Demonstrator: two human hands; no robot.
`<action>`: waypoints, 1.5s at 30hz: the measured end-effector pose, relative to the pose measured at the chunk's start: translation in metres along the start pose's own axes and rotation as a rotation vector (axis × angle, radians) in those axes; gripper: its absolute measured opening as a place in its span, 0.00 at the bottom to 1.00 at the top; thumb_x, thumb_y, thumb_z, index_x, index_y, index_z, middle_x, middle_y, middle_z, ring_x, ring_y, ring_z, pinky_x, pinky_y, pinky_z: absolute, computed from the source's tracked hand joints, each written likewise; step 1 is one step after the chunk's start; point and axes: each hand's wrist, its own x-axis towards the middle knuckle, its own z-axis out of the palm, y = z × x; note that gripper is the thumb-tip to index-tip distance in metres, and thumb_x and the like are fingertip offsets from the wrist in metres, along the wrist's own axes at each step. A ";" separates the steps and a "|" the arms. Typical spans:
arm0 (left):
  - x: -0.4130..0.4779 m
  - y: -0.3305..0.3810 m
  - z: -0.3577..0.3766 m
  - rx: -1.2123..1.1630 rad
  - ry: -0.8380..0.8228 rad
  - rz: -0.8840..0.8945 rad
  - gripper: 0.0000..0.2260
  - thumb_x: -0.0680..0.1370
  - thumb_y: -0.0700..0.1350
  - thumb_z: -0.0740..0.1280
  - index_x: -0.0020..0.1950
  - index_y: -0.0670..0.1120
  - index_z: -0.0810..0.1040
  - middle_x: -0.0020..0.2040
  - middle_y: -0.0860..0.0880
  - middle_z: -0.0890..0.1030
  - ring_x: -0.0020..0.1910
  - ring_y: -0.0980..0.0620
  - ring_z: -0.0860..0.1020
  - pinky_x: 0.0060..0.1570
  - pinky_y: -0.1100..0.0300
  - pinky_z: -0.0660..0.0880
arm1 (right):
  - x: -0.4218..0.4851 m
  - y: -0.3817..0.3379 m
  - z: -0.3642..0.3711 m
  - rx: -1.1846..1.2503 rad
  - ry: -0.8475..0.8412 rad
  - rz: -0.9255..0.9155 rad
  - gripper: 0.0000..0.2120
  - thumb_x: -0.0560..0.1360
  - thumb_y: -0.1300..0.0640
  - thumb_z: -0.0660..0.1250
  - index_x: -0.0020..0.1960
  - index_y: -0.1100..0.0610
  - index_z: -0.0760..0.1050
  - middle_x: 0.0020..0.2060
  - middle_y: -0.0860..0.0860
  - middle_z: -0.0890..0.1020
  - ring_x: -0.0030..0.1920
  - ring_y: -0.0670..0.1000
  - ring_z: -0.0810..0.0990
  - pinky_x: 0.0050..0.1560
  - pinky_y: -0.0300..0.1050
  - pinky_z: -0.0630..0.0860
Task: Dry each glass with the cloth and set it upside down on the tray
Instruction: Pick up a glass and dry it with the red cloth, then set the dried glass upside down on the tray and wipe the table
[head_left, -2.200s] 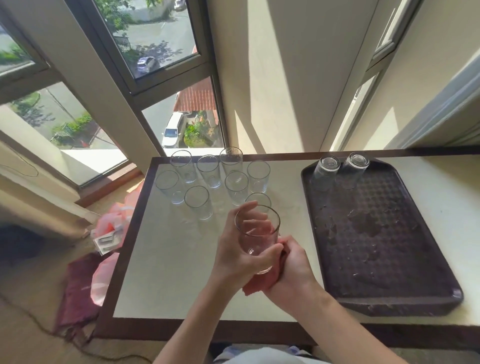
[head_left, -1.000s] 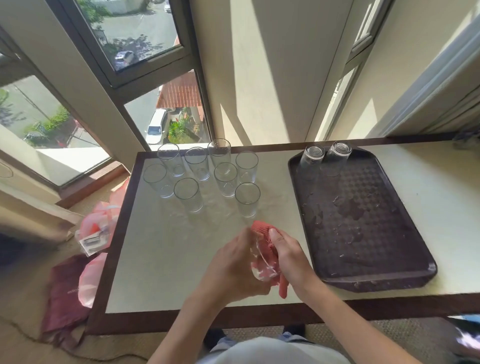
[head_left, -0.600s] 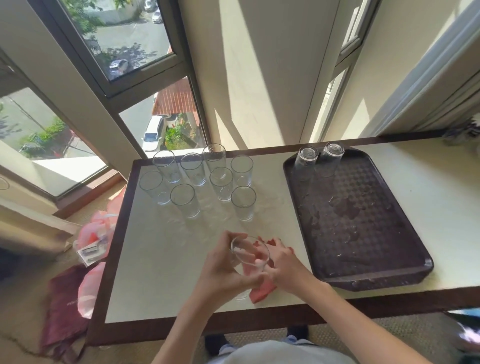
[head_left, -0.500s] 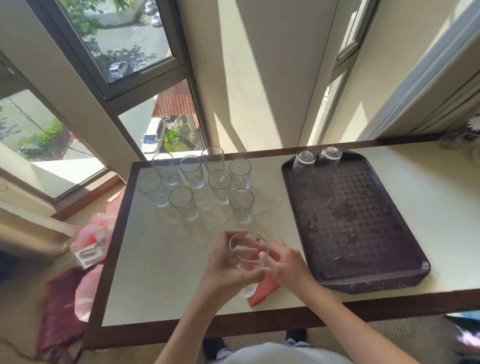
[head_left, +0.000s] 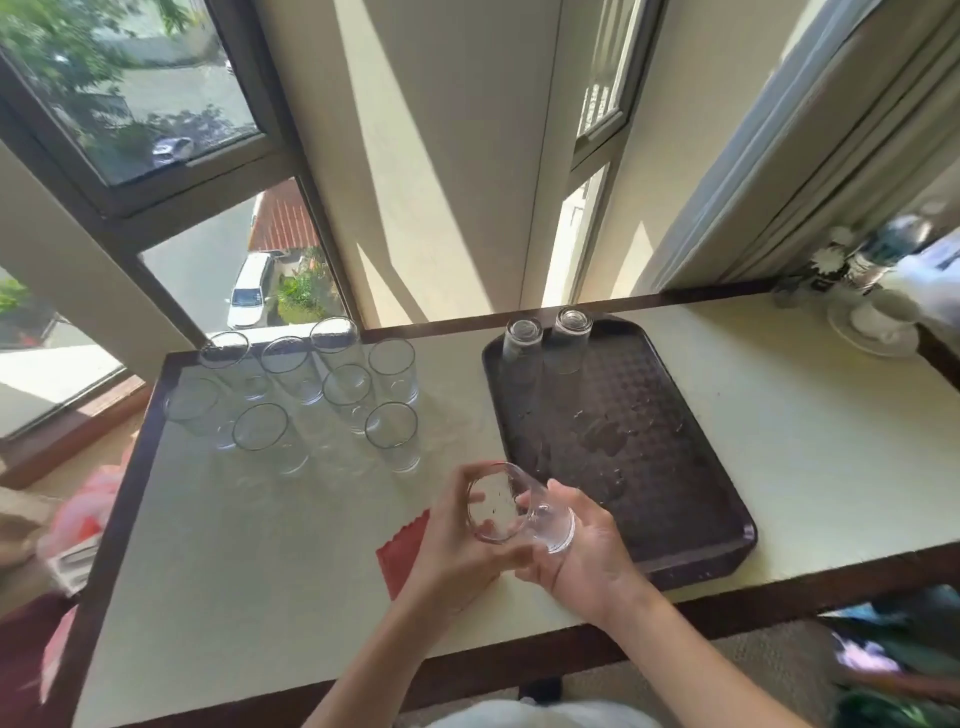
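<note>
Nearest the table's (head_left: 218, 613) front edge, both hands hold one glass (head_left: 514, 512) tipped on its side above the tabletop, mouth turned to the left. The left hand (head_left: 457, 545) curls its fingers around the rim end; the right hand (head_left: 582, 556) cups the base end from below, fingers closed on it. The red cloth (head_left: 400, 553) lies flat on the table under the left hand, released. Just right of the hands, the dark tray (head_left: 675, 493) sits with its near rim close to the table edge; most of its wet floor is bare. Beyond the hands, eight upright glasses (head_left: 392, 439) cluster toward the far left corner. Two inverted glasses (head_left: 545, 340) stand side by side at the tray's far left corner.
</note>
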 end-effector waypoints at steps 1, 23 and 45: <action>0.004 -0.001 0.004 0.011 -0.012 -0.012 0.34 0.55 0.53 0.81 0.58 0.60 0.73 0.58 0.66 0.76 0.62 0.58 0.72 0.48 0.72 0.74 | -0.001 -0.005 -0.008 0.015 0.021 0.001 0.29 0.69 0.46 0.73 0.62 0.63 0.77 0.43 0.57 0.79 0.39 0.56 0.74 0.36 0.47 0.71; 0.056 -0.078 0.047 1.248 -0.151 -0.358 0.29 0.79 0.55 0.58 0.79 0.53 0.55 0.83 0.49 0.46 0.80 0.46 0.53 0.75 0.47 0.55 | 0.091 -0.213 -0.091 -1.143 0.847 -0.587 0.26 0.64 0.51 0.80 0.57 0.54 0.74 0.56 0.55 0.76 0.50 0.55 0.77 0.47 0.47 0.77; 0.058 -0.076 0.048 1.257 -0.159 -0.353 0.26 0.78 0.52 0.58 0.76 0.53 0.61 0.83 0.49 0.47 0.80 0.47 0.52 0.75 0.46 0.56 | 0.124 -0.198 -0.071 -0.809 1.088 -0.368 0.35 0.71 0.59 0.73 0.71 0.59 0.57 0.69 0.61 0.64 0.64 0.63 0.70 0.51 0.48 0.67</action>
